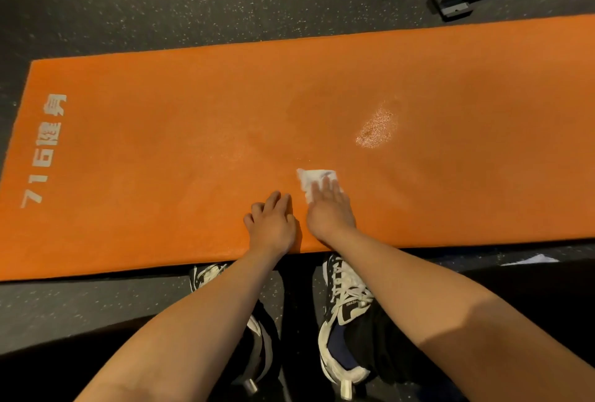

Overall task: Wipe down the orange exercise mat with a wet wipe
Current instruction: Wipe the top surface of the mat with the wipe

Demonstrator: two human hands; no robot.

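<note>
Grip flat: right hand (328, 208) presses wet wipe (310, 178) under straight fingers onto orange exercise mat (161, 112), by near long edge. Left hand (273, 224) rests beside, loosely bent, holding nothing. Mat runs left-right; glistening patch (376, 128) ahead-right, nearer right hand.

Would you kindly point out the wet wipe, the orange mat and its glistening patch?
wet wipe (309, 176): head view, exposed white corner.
orange mat (161, 144): head view, bare left half.
glistening patch (376, 128): head view, its centre.
</note>
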